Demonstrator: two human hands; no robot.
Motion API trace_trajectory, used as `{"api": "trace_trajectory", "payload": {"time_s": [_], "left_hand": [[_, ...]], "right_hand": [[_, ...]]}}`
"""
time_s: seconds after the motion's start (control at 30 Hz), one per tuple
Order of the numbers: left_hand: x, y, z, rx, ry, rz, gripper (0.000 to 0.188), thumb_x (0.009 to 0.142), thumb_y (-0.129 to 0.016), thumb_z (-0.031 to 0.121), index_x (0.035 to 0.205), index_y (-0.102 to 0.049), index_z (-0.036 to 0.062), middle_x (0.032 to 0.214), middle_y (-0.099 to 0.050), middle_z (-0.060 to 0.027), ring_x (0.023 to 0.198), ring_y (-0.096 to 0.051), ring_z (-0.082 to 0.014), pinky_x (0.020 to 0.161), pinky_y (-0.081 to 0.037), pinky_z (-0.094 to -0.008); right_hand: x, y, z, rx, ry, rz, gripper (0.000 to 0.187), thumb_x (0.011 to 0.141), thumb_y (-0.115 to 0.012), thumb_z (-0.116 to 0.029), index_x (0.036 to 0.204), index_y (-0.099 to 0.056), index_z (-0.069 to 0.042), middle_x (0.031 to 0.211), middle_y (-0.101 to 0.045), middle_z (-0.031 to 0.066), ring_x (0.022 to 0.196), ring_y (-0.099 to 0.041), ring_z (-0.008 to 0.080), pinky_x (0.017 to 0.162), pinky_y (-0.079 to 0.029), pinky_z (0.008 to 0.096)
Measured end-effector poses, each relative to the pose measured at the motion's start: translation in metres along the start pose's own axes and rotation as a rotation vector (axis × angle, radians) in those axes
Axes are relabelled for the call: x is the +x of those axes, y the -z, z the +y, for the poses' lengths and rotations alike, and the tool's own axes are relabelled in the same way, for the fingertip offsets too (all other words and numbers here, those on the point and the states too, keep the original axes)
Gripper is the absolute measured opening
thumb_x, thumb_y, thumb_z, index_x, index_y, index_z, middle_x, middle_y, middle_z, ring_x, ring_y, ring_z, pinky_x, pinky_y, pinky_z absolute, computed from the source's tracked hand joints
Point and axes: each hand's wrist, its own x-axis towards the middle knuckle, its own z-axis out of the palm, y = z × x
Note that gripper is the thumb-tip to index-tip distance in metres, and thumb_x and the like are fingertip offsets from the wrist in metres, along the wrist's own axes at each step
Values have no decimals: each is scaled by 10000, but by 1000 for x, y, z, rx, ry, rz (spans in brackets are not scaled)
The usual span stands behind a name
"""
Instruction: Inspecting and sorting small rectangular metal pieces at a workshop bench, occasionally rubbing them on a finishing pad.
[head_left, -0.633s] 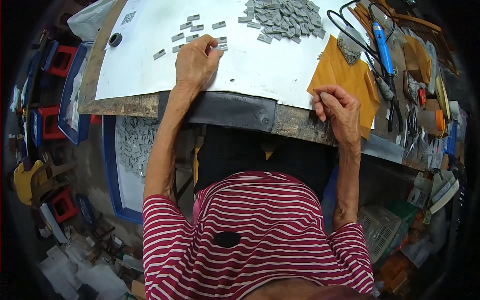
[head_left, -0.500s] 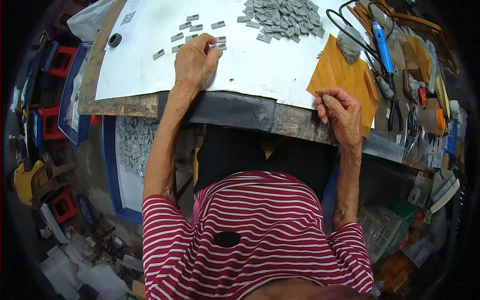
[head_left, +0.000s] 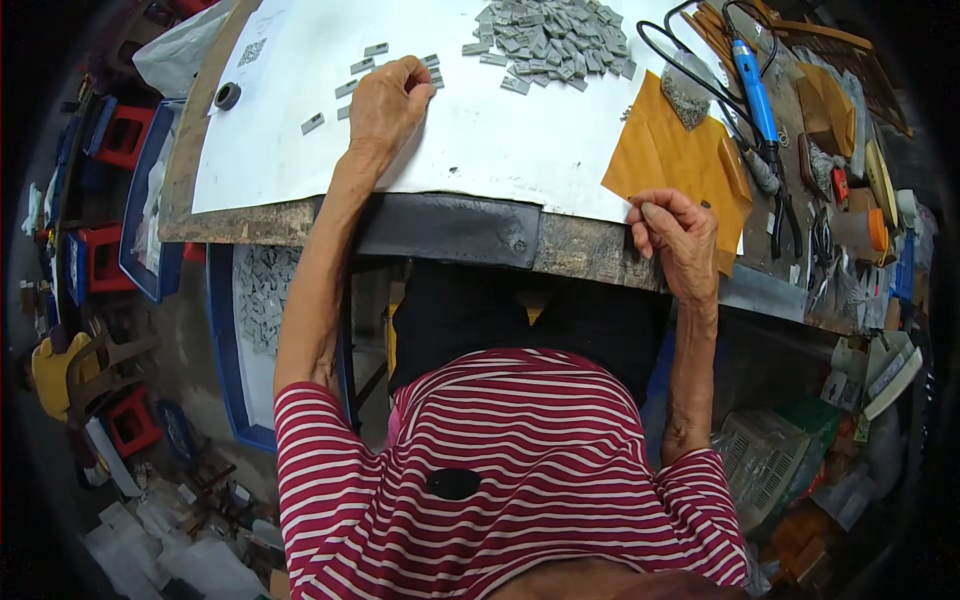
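Observation:
My left hand (head_left: 388,108) is over the white sheet, thumb and fingertips drawn together beside a small grey rectangular piece (head_left: 430,60). Whether a piece is between these fingertips is hidden. Several similar grey pieces lie spread around this hand, one (head_left: 313,123) to its left and another (head_left: 376,49) beyond it. At the table's front edge, my right hand (head_left: 680,240) is raised with thumb and fingers pinched, by the corner of a yellow-brown paper (head_left: 665,150). Anything in that pinch is too small to make out.
A heap of grey pieces (head_left: 550,40) lies at the far middle. A clear bag of tiny metal parts (head_left: 686,98) rests on the brown paper, beside a blue corded tool (head_left: 755,90). A black tape roll (head_left: 227,96) sits left. Below the table edge, a blue tray (head_left: 225,340) holds more pieces.
My left hand has moved slightly farther over the spread pieces and now covers more of them. My right hand stays pinched near the paper's corner. The whole view has shifted a little.

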Motion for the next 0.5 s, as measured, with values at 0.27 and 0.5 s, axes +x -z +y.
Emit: {"api": "trace_trajectory", "payload": {"time_s": [0.27, 0.5], "left_hand": [[22, -11, 12, 145, -129, 50, 115, 742, -595, 78, 828, -604, 3, 729, -632, -118, 636, -601, -177, 607, -475, -280], [54, -36, 22, 359, -276, 40, 164, 730, -618, 102, 878, -623, 32, 810, -569, -117, 760, -569, -263, 698, -461, -349]], "right_hand": [[-4, 2, 3, 3, 2, 3, 150, 850, -513, -43, 924, -579, 69, 771, -597, 81, 573, -536, 85, 479, -416, 186], [-13, 0, -4, 10, -19, 26, 151, 849, -515, -50, 916, -584, 65, 761, -597, 76, 570, -535, 81, 476, -421, 179]]}}
